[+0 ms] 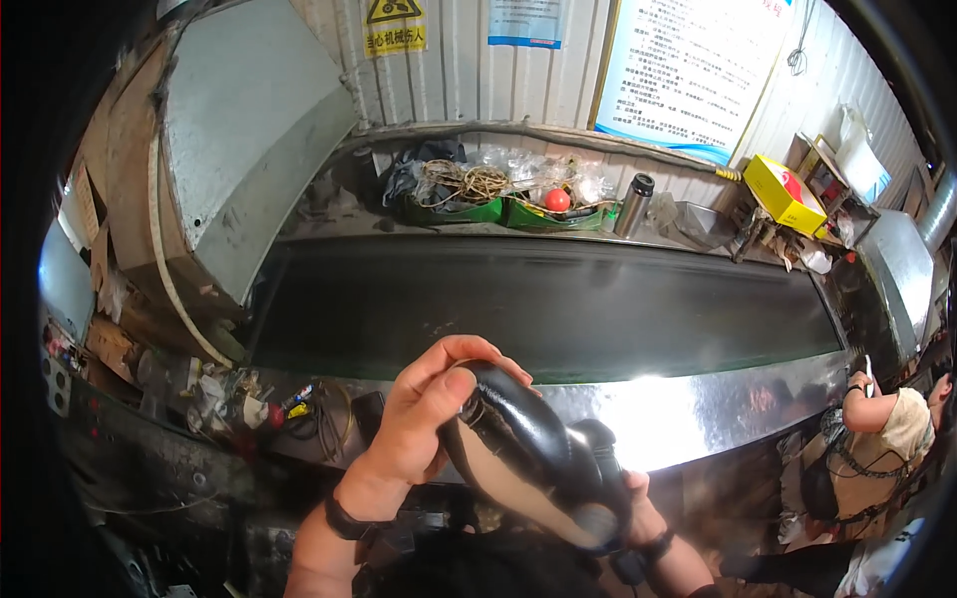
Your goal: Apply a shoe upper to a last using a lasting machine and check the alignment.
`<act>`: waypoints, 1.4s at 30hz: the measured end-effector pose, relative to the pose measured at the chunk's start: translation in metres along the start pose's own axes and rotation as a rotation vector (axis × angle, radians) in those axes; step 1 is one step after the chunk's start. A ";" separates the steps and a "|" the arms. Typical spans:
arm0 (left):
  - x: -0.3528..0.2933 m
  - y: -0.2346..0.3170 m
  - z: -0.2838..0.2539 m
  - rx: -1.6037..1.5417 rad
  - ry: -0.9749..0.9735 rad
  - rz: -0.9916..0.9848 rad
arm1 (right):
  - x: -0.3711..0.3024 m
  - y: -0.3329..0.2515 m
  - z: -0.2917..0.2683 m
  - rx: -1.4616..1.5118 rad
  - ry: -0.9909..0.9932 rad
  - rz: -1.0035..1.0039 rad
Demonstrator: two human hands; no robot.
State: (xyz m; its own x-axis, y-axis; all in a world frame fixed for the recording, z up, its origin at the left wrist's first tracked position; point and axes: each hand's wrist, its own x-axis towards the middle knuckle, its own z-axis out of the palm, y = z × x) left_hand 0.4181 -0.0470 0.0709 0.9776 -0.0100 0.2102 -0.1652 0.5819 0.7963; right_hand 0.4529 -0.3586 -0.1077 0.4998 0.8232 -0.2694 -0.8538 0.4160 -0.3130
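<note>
Between my two hands is a glossy black shoe (533, 434), tilted so that its beige underside (503, 473) partly shows. My left hand (424, 409) is closed round its upper-left end, thumb lying over the top. At the lower-right end, my right hand (643, 506) grips it from the side, and most of those fingers are hidden behind the shoe. It is held in the air in front of the near metal edge (598, 414) of a dark conveyor belt (538, 304).
Behind the belt, green trays (454, 211) hold rope and plastic, with a red ball (556, 200). A steel flask (634, 204) and yellow box (786, 194) stand farther right. Clutter (234, 399) lies left, beside a grey metal hood (259, 130). Another person (887, 439) is at right.
</note>
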 end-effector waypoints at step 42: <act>-0.004 0.033 -0.014 0.559 -0.037 0.294 | 0.018 -0.006 0.116 -1.596 -0.207 -0.532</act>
State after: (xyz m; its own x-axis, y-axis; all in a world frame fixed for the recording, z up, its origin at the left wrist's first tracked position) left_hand 0.4105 -0.0169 0.0883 0.8775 0.0516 0.4768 -0.4791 0.0523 0.8762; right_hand 0.4500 -0.3008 -0.0050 0.5260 0.8174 0.2348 0.4417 -0.0266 -0.8967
